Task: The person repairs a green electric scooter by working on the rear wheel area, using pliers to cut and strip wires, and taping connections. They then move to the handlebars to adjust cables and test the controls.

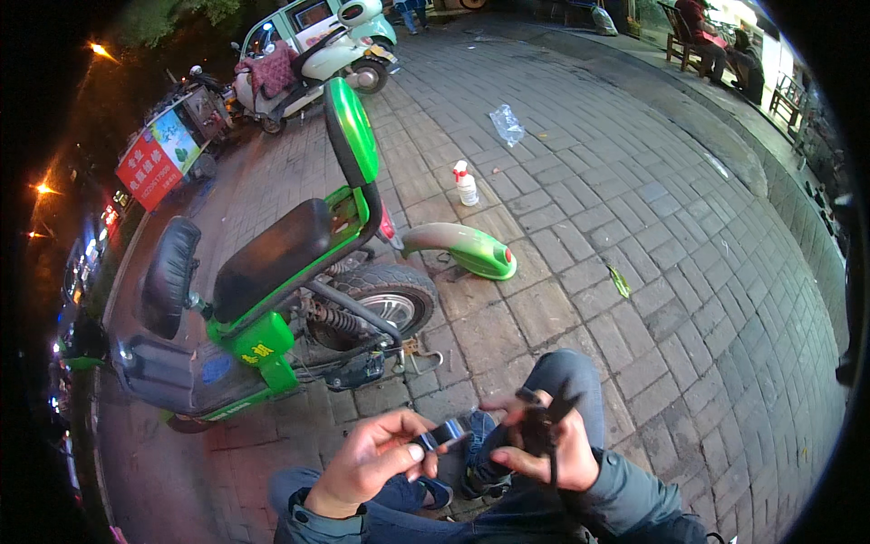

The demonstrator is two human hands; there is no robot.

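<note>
My left hand [373, 461] is closed, pinching a small dark piece with a shiny, bluish-silver face [442, 435] between thumb and fingers. Its exact kind is not clear. Just to the right, my right hand [573, 453] grips a black part with a cable-like tail [538, 430], smeared by motion. Both hands are held over my knees, a short gap apart. Ahead on the left stands a green electric scooter [272, 263], its rear wheel [385, 304] exposed. A green and white mudguard [471, 250] lies on the paving behind that wheel.
A white spray bottle with a red head [466, 184] stands beyond the mudguard, and a clear plastic bag [507, 125] lies farther off. Parked scooters [317, 68] and a red sign [149, 170] are at the far left. A kerb [725, 136] runs along the right, with people seated beyond.
</note>
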